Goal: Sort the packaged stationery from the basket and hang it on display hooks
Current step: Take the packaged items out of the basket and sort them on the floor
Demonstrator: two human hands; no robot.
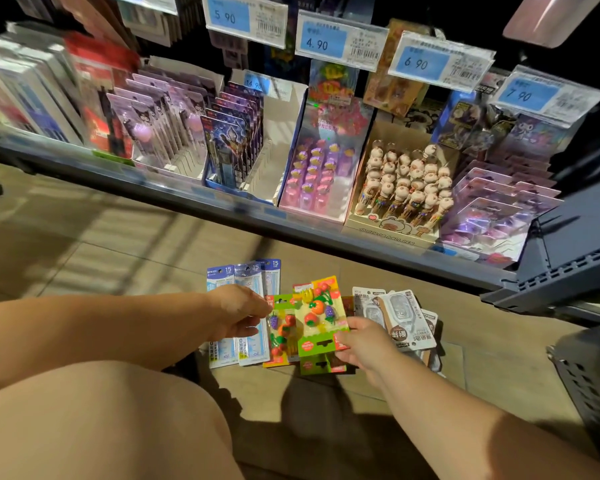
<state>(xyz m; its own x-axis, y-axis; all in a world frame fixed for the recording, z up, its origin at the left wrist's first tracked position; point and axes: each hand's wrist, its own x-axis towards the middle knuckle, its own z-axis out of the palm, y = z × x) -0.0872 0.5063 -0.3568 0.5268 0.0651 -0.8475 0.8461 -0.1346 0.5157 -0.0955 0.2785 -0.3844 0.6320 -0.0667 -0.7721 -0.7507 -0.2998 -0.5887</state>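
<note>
On my feed, the top fruit pack [321,315], a green and yellow card with small fruit-shaped pieces under a clear blister, sits in the right hand [361,341]. The hand grips it at its lower right corner, thumb on the front, and the pack is tilted just above the other fruit packs [280,329], which lie fanned out on the floor [118,258]. The left hand [238,311] reaches in from the left with its fingers curled, the fingertips at the edge of those lower packs. I cannot tell whether it pinches one or only touches it.

Under and behind the left hand, 3 ruler packs [253,348] lie side by side, blue and white, each marked 15 at the top. To the right of the fruit packs, touching them, is an overlapping pile of white packs [404,322] with brown print.

Beyond the pile, the bottom shelf [174,188] holds display boxes of carded pens. Among them is a ball pen box [404,188] full of pens with round figure tops. Above hang price tags [245,13] reading 5.90, 4.90, 6.90 and 7.90. A dark grey perforated basket [584,379] stands at the right edge, well apart from the hands.
</note>
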